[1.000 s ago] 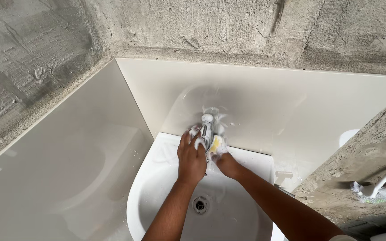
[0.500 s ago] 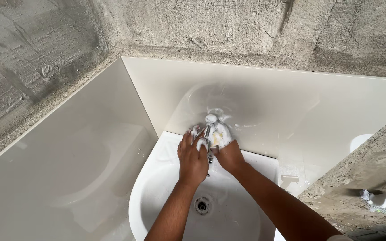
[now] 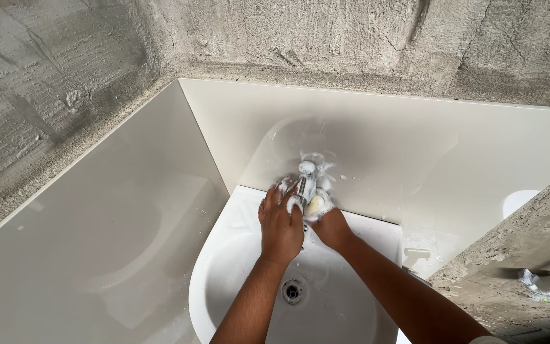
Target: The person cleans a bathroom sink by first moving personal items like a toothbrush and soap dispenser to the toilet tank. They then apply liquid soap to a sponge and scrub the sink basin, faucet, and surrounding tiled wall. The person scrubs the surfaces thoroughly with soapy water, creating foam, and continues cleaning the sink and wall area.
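Sink (image 3: 224,280) white, glossy | walls (image 3: 65,83) rough concrete | hands on soapy tap (image 3: 305,181)

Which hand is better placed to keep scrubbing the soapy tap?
Right, probably. The right hand holds the yellow sponge against the foamy chrome tap. The left hand grips the tap's other side with no tool, so it looks better suited to steadying.

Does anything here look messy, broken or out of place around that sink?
Mostly the foam: soap suds coat the tap and have spattered the glossy panel behind it. The left hand and right hand are on the tap, a yellow sponge in the right. The wall above is bare rough concrete. Nothing looks broken.
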